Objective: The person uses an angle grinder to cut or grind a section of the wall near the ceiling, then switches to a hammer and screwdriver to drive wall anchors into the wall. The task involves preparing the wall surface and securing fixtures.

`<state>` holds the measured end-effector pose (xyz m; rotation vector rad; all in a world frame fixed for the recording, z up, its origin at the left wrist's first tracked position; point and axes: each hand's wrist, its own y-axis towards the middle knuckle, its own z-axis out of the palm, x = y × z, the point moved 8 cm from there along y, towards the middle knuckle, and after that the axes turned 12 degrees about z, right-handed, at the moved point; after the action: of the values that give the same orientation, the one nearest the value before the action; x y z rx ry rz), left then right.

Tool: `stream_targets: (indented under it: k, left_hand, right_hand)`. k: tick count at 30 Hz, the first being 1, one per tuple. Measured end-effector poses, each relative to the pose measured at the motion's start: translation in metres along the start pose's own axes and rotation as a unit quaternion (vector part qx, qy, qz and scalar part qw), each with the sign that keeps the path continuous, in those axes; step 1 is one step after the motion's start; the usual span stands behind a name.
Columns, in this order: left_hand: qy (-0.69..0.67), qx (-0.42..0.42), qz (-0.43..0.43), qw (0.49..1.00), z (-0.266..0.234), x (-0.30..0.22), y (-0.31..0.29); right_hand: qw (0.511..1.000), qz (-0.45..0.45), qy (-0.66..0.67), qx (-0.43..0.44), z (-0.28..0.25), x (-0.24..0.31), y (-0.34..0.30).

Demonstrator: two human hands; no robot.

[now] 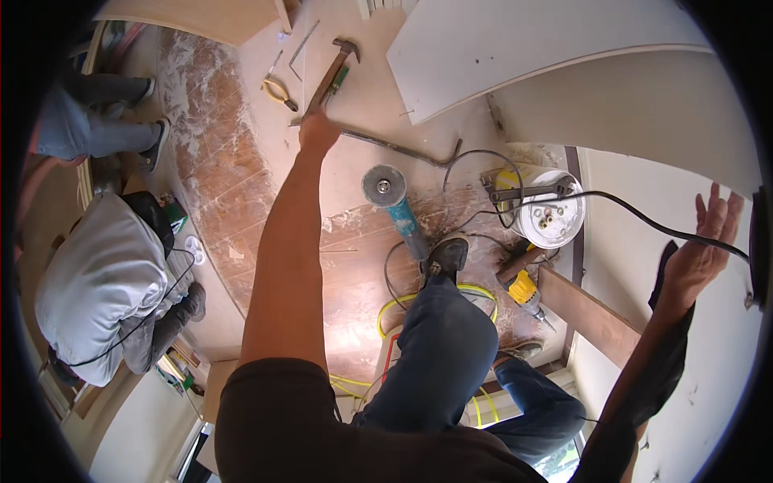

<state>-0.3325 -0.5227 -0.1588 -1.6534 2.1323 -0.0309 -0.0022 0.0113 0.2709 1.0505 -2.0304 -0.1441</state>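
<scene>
My left hand is closed around the lower handle of a claw hammer, whose head points away from me. Close by lie yellow-handled pliers, a thin bent rod and a small green tool partly behind the hammer. A dark pry bar stretches rightward from beside that hand. Far to the right, my right hand is raised by the white wall with its fingers stretched out. A black cable crosses at that hand; whether it touches the palm I cannot tell.
A teal angle grinder lies near my foot. Beside it stand a white bucket holding tools and a yellow drill. A large white panel leans at upper right. On the left, a person crouches and another's legs show.
</scene>
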Motion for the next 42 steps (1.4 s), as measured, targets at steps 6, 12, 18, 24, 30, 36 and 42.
stream_targets:
  k: [6, 12, 18, 24, 30, 36, 42]
  left_hand:
    - [0.155, -0.065, -0.013, 0.986, -0.011, -0.022, 0.035]
    - [0.256, -0.021, 0.007, 0.966, 0.037, 0.000, 0.055]
    - [0.229, 0.079, -0.154, 0.958, 0.055, 0.057, 0.055]
    - [0.202, 0.075, -0.083, 0.973, 0.033, -0.006, 0.041]
    - [-0.375, 0.110, -0.081, 0.917, 0.024, -0.023, -0.095]
    - [-0.361, 0.304, 0.051, 0.880, -0.070, -0.239, -0.256]
    - [-0.379, 0.358, 0.268, 0.810, -0.130, -0.412, -0.329]
  right_hand:
    - [0.996, 0.058, 0.023, 0.062, 0.012, -0.016, 0.033]
    - [0.863, 0.221, 0.369, 0.264, -0.016, -0.029, 0.054]
    - [0.867, 0.144, 0.326, 0.347, 0.017, -0.002, 0.055]
    - [0.898, 0.190, 0.299, 0.261, 0.003, -0.015, 0.057]
    - [0.953, 0.144, 0.215, 0.154, 0.026, 0.044, 0.018]
    - [0.946, 0.125, 0.147, 0.262, -0.001, -0.047, -0.047]
    - [0.774, 0.515, 0.334, 0.158, -0.079, -0.065, -0.264]
